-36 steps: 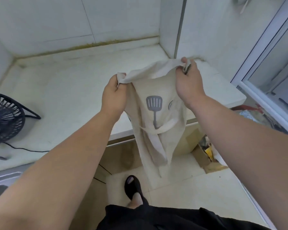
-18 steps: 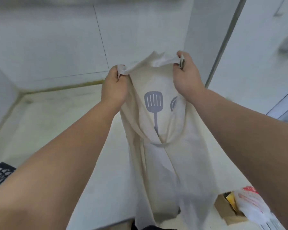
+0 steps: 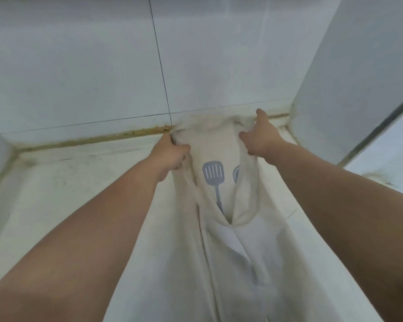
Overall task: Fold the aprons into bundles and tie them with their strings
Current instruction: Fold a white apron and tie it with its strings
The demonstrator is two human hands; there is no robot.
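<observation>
At the kitchen desk [image 3: 68, 194], seen through my remote feed: a cream apron [image 3: 209, 135] lies lengthwise on the pale top, its upper edge bunched against the foot of the tiled wall [image 3: 79, 66] and its skirt running down toward the camera and out of view. The left grip [image 3: 172, 156] is curled tight round the apron's upper left corner, cloth gathered inside the fist. The right grip [image 3: 261, 138] rests on the upper right corner with thumb and forefinger spread apart, the forefinger pointing at the wall; I cannot tell whether its hidden fingers pinch the cloth beneath. Between the two grips a grey spatula print [image 3: 214, 175] faces up, and a second grey print [image 3: 236, 174] just beside it is half covered by a fold. A loop of cream cloth [image 3: 244, 205] sags from under the right grip across the bib. A yellowed seam [image 3: 91, 139] lines the joint of desk and wall.
</observation>
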